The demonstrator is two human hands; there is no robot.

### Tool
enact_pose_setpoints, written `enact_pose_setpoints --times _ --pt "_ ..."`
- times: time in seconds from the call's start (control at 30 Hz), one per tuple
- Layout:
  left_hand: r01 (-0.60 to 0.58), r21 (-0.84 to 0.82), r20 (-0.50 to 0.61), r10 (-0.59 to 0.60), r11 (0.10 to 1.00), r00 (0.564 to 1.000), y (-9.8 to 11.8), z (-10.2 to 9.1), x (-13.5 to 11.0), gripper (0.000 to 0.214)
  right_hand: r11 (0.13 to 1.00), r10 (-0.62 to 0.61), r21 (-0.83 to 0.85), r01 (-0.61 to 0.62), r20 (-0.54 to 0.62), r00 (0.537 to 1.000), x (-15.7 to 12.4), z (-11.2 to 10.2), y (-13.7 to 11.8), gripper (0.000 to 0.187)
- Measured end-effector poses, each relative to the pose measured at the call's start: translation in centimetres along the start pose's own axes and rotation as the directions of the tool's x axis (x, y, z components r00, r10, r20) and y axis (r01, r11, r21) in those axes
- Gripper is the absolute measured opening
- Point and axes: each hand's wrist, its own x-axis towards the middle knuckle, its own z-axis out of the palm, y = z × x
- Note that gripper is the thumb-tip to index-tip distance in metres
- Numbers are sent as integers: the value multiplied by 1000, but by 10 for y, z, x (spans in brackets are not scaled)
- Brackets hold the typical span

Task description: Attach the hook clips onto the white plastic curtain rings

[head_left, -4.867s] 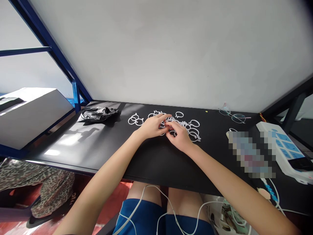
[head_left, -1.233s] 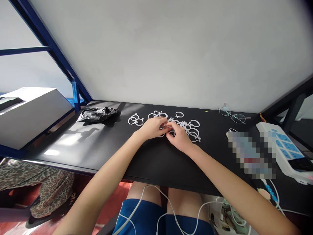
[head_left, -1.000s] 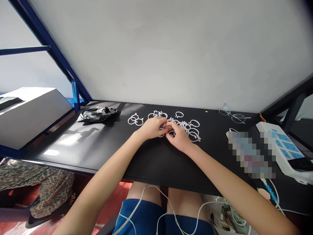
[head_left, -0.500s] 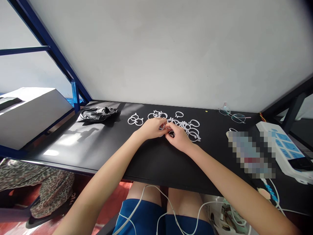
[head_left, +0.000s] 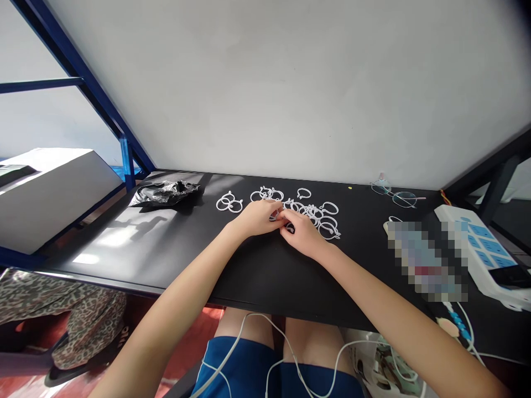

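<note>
Both hands meet over a black desk [head_left: 265, 271]. My left hand [head_left: 261, 217] and my right hand [head_left: 302, 231] are closed with fingertips together on a white plastic ring [head_left: 272, 217], partly hidden by the fingers. Around and behind them lies a loose pile of white rings [head_left: 328, 226], each with a small tab. One single ring [head_left: 304, 193] lies at the back of the pile. Two interlocked or overlapping rings [head_left: 229, 202] sit apart, left of my left hand.
A crumpled black plastic bag [head_left: 166, 193] lies at the desk's left. To the right are eyeglasses [head_left: 392, 192], a blurred phone [head_left: 425, 262] with a cable, and a white power strip [head_left: 483, 254]. White cables [head_left: 290, 354] cross my lap. A wall [head_left: 290, 99] rises behind.
My hands stay together in almost the same place, with only slight finger movement. The rings on the desk lie as before.
</note>
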Motion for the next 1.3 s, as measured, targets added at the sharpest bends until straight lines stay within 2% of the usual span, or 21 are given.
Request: enact_pose_setpoints --times 1.3 --pt "-8 -9 -39 7 1000 999 2 -1 0 20 1000 -17 10 18 -45 999 0 1 0 21"
